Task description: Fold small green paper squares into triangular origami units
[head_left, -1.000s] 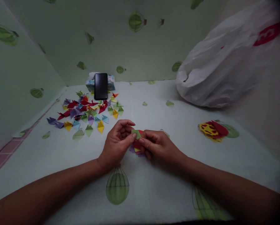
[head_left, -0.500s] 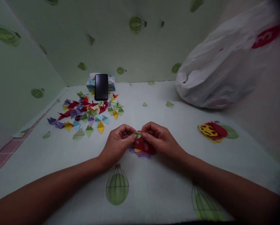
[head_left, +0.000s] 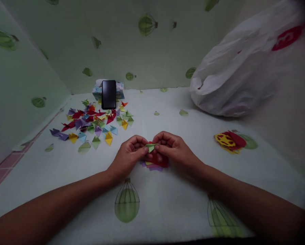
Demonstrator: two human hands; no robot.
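Observation:
A small folded green paper [head_left: 151,147] is pinched between both hands near the middle of the surface. My left hand [head_left: 132,153] is closed on its left end, thumb and fingertips together. On the right end, my right hand [head_left: 173,149] grips it the same way. Just beneath the hands lies a stack of coloured paper, with a red sheet [head_left: 161,160] on top and purple paper [head_left: 156,168] showing at the lower edge. Many folded paper pieces [head_left: 91,122] in red, purple, green, blue and yellow are spread to the left.
A black phone [head_left: 109,95] leans on a tissue box [head_left: 120,91] at the back left. A white plastic bag [head_left: 226,81] bulges at the back right. Red and yellow paper cutouts [head_left: 227,141] lie at the right. Walls rise behind and at both sides.
The green paper has tilted, so more of its face shows between the fingertips. The whole view has shifted slightly.

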